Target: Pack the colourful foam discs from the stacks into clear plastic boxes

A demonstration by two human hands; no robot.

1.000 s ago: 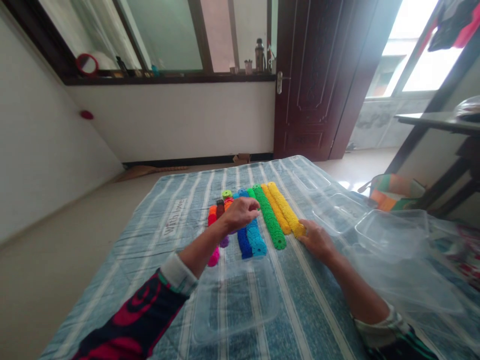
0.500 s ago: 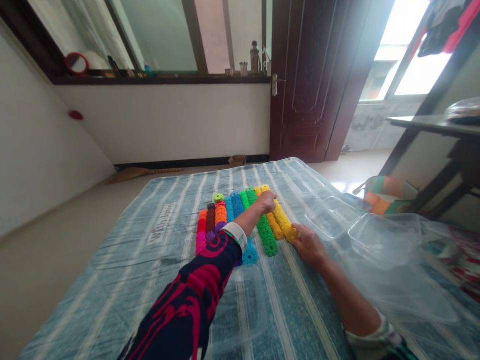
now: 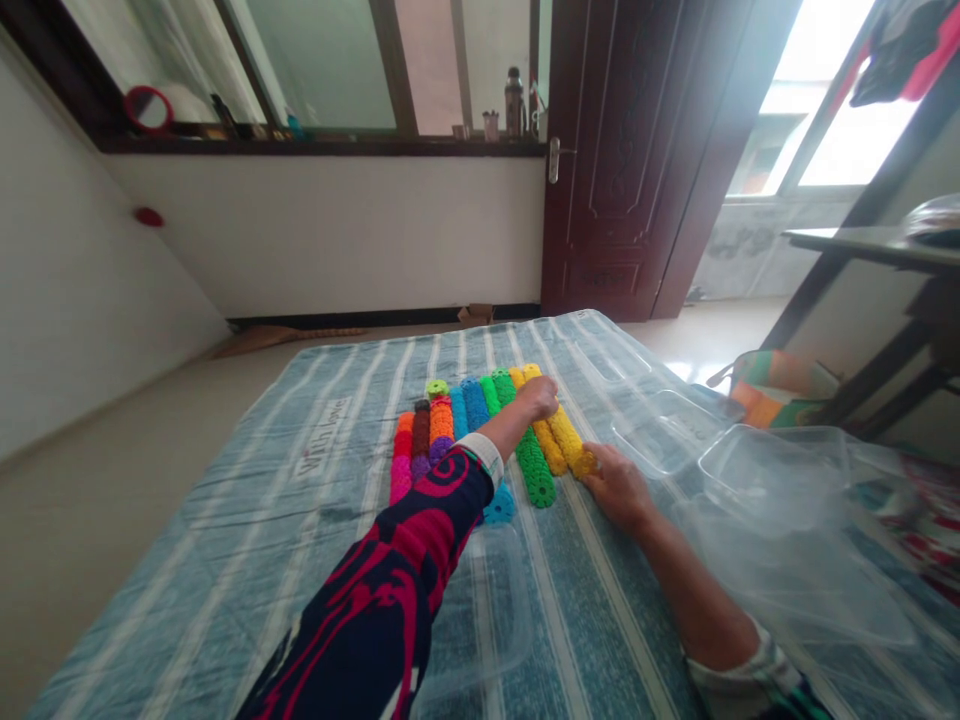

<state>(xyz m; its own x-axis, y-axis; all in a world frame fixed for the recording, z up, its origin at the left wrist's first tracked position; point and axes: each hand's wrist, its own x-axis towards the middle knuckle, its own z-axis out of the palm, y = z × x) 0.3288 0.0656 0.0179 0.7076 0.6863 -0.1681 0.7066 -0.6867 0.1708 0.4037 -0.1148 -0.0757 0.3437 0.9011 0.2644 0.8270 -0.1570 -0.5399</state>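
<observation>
Rows of coloured plastic snowflake discs, stacked on edge, lie side by side on the striped bed cover. My left hand (image 3: 538, 399) reaches across them, fingers curled on the far part of the outer yellow disc row (image 3: 562, 428). At the near end of that same row, my right hand (image 3: 619, 487) grips the last yellow discs between thumb and fingers. Left of it are a second yellow row, a green row (image 3: 534, 472) and blue rows (image 3: 474, 405). Orange, brown, purple and pink discs (image 3: 402, 468) lie farther left. My left forearm hides part of the rows.
Clear plastic boxes (image 3: 776, 470) and lids stand at the right on the bed cover (image 3: 247, 540). Another clear lid or box (image 3: 517, 600) lies near me under my left sleeve. A brown door (image 3: 615, 200) and a window sill are beyond the bed.
Both hands stay at the yellow row, with my left hand shifted slightly to the right. The camera view has moved a little. The discs keep their arrangement.
</observation>
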